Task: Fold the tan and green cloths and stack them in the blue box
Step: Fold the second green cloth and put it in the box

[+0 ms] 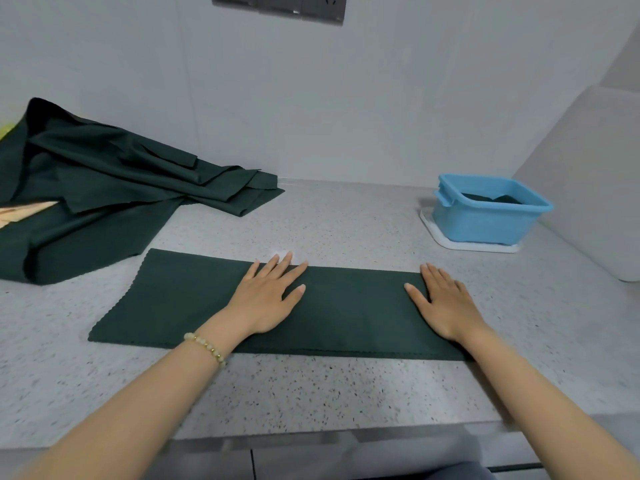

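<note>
Left grip (266,299) and right grip (443,303) lay flat, released, on the green cloth (173,306); limp, I judged: pinch the end beside my right.

Bare tabletop (346,223) is seen between the cloth pile (104,181), far left, and the box (478,223), far right. The box is flanked on its right by a white block (595,188). Passage behind is closed by the wall (346,98).

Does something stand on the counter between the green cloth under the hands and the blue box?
Nothing visible does. The green cloth lies flat under the left hand and right hand; the counter between it and the blue box is bare. The box is open, with a dark cloth inside.
</note>
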`<state>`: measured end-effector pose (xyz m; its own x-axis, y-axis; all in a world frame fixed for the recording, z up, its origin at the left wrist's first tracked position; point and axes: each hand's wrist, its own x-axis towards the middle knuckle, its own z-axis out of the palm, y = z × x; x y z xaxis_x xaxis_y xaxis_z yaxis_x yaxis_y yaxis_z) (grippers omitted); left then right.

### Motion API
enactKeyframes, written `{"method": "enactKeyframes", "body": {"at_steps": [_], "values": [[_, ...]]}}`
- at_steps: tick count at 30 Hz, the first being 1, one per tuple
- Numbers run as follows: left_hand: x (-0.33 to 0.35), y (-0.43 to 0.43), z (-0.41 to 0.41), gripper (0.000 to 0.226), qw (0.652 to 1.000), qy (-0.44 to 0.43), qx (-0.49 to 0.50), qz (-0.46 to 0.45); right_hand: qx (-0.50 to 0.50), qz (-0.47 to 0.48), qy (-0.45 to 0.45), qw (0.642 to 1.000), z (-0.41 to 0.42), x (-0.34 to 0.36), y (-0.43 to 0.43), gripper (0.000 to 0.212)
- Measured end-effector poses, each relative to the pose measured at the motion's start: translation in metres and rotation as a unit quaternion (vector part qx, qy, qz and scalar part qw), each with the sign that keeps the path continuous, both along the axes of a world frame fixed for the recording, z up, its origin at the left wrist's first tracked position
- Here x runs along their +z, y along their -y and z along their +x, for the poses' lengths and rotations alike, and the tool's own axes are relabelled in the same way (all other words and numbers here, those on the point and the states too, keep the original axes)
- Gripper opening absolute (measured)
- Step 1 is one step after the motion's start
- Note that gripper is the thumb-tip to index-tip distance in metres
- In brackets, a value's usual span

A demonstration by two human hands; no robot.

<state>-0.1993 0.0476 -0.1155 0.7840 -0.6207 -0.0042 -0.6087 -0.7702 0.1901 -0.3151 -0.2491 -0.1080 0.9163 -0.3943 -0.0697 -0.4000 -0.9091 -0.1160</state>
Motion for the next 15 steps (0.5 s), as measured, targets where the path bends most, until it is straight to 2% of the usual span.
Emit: {"method": "enactKeyframes", "body": {"at_steps": [4, 6, 9, 12, 15], "values": [[-0.001, 0.003, -0.002, 0.052, 1.0, 0.003, 0.015, 0.006, -0.042, -0.018, -0.039, 0.998, 0.006, 0.012, 0.002, 0.067], [0.0, 0.011, -0.001, 0.053, 1.0, -0.002, 0.028, 0.003, -0.005, -0.027, 0.004, 1.0, 0.016, 0.017, -0.018, 0.062], [0.002, 0.023, 0.003, 0.053, 0.999, -0.009, 0.045, -0.003, 0.103, -0.007, 0.059, 0.993, 0.043, 0.019, -0.073, 0.054], [0.001, 0.026, 0.005, 0.053, 0.999, -0.003, 0.053, 0.001, 0.158, 0.015, 0.04, 0.986, 0.063, 0.013, -0.116, 0.052], [-0.001, 0.023, 0.008, 0.053, 0.999, 0.005, 0.05, 0.001, 0.15, 0.034, 0.034, 0.987, 0.068, 0.002, -0.124, 0.055]]}}
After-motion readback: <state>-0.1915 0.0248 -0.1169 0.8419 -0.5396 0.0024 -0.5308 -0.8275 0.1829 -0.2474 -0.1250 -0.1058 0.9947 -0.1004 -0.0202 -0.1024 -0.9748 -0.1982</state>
